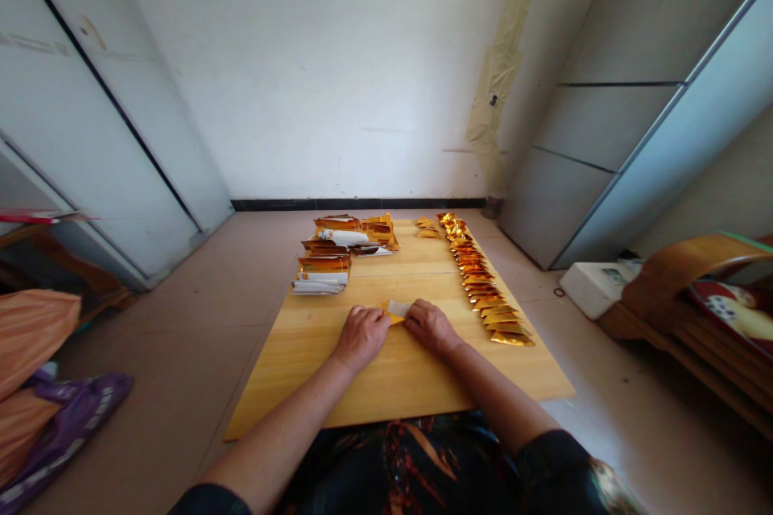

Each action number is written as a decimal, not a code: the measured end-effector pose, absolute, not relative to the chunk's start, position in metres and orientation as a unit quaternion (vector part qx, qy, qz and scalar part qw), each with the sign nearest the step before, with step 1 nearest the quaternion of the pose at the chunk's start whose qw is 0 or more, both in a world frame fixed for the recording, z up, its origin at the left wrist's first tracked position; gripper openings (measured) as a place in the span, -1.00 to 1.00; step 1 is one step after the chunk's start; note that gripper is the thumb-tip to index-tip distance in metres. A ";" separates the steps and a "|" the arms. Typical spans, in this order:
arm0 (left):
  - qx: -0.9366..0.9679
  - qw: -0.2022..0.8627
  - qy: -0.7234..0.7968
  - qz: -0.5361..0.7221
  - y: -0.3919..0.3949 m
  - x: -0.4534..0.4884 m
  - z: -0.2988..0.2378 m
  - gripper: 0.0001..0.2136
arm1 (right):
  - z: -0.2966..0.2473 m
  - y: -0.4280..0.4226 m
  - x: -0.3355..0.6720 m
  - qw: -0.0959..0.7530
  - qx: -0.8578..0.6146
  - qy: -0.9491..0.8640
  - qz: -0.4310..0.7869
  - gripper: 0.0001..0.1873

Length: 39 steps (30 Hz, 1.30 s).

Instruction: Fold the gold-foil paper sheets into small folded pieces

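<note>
A small sheet of gold foil paper (397, 309), white on its upper face, lies on the wooden board (398, 386) in front of me. My left hand (361, 335) and my right hand (430, 325) are both closed over its near corners, fingers curled and pressing it down. A long row of folded gold pieces (483, 282) runs along the board's right side, just right of my right hand. Stacks of unfolded gold sheets (329, 261) sit at the board's far left.
The board rests on a tiled floor. A grey cabinet (604, 145) stands at the right, a white scale-like device (597, 286) and a wooden chair (700, 290) beside it. Orange and purple bags (54, 402) lie at the left.
</note>
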State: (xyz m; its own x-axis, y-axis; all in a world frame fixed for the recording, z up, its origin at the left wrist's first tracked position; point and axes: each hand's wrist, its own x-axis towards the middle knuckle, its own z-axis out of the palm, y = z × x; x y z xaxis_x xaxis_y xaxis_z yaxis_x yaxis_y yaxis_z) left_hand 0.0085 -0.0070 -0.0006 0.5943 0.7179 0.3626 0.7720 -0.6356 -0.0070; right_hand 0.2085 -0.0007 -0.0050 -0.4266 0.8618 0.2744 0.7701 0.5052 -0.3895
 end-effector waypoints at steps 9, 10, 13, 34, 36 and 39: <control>-0.912 0.050 -0.390 -0.114 -0.013 -0.002 0.008 -0.80 | 0.006 -0.001 0.206 0.194 -0.527 -0.811 0.166 -0.83; -0.915 0.045 -0.385 -0.112 -0.012 -0.004 0.008 -0.79 | 0.007 -0.002 0.205 0.193 -0.532 -0.807 0.167 -0.83; -0.922 0.035 -0.369 -0.111 -0.010 -0.007 0.007 -0.76 | 0.011 -0.001 0.202 0.169 -0.556 -0.796 0.167 -0.81; -0.911 0.055 -0.394 -0.108 -0.011 -0.004 0.003 -0.69 | 0.008 0.008 0.192 0.107 -0.625 -0.763 0.125 -0.85; -0.908 0.052 -0.402 -0.109 -0.012 -0.003 0.003 -0.70 | 0.007 0.008 0.192 0.117 -0.625 -0.761 0.131 -0.86; -0.902 0.046 -0.412 -0.116 -0.013 0.000 0.003 -0.73 | 0.006 0.007 0.192 0.131 -0.628 -0.754 0.138 -0.89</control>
State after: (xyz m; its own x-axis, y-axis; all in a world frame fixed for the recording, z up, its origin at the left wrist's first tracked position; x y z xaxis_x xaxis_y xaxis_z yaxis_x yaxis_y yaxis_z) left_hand -0.0004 -0.0131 0.0029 0.6332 0.7331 0.2483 0.7547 -0.6559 0.0120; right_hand 0.1920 0.0071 0.0065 -0.1759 0.9841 0.0251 0.9116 0.1724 -0.3731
